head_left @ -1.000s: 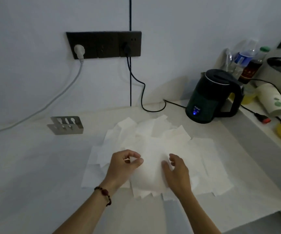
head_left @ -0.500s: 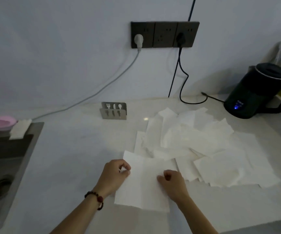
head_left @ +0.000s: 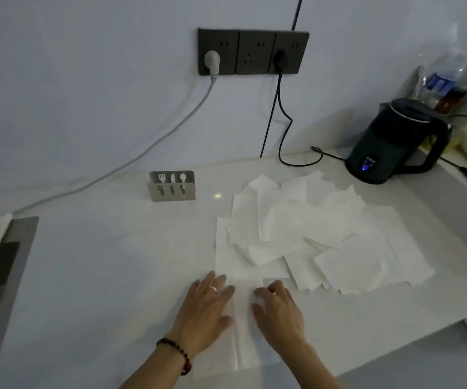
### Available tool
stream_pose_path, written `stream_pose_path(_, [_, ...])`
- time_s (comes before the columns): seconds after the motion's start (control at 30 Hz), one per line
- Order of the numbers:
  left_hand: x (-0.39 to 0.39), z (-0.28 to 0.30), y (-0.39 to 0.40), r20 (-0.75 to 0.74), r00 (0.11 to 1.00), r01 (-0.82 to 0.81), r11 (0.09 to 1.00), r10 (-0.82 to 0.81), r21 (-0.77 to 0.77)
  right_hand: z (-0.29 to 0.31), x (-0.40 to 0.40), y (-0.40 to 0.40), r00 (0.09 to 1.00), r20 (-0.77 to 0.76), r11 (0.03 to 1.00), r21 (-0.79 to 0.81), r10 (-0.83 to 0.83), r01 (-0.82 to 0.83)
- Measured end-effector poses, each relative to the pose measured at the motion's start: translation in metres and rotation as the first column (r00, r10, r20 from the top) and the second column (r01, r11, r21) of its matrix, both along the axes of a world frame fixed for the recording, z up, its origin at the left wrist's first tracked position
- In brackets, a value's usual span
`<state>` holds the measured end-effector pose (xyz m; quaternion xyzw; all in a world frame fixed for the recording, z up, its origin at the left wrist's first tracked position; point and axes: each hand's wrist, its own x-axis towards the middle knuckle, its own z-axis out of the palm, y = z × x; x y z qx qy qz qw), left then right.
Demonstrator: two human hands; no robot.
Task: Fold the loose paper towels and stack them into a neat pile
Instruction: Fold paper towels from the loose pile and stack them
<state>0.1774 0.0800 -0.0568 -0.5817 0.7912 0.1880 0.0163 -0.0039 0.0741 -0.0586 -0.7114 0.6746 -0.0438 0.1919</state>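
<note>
Dim kitchen counter (head_left: 92, 276): both hands, left hand (head_left: 205, 313) and right hand (head_left: 278, 314), lie flat pressing one paper towel (head_left: 243, 332) at the front edge, loose pile (head_left: 311, 234) behind. I'd square the edges first, then crease outward.

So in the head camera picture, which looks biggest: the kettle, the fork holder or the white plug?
1. kettle
2. fork holder
3. white plug
The plug sits farther back on the wall, which shrinks it somewhat.
</note>
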Motion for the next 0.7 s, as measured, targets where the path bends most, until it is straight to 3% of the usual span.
stream_pose_path(0.13, [0.002,0.003,-0.012,0.06,0.998,0.024,0.995,-0.03,0.097,0.002,-0.01,-0.03,1.0,-0.005,0.98,-0.199,0.023,-0.024])
stream_pose_path(0.23, [-0.001,0.011,-0.028,0.088,0.995,0.022,0.988,-0.035,0.152,0.007,-0.016,-0.073,0.991,-0.113,0.94,-0.324,0.075,-0.108])
stream_pose_path(0.37, [-0.001,0.01,-0.039,0.117,0.993,-0.002,0.984,-0.019,0.179,0.005,-0.016,-0.122,0.914,-0.274,0.911,-0.203,0.3,-0.36])
stream_pose_path(0.47, [-0.002,0.01,-0.042,0.14,0.99,0.003,0.982,-0.03,0.189,-0.004,-0.017,-0.145,0.94,-0.153,0.944,-0.081,0.306,-0.321])
stream_pose_path(0.7, [-0.006,0.013,-0.046,0.13,0.992,-0.025,0.976,-0.004,0.216,0.006,-0.02,-0.183,0.988,0.093,0.992,-0.055,0.122,-0.117])
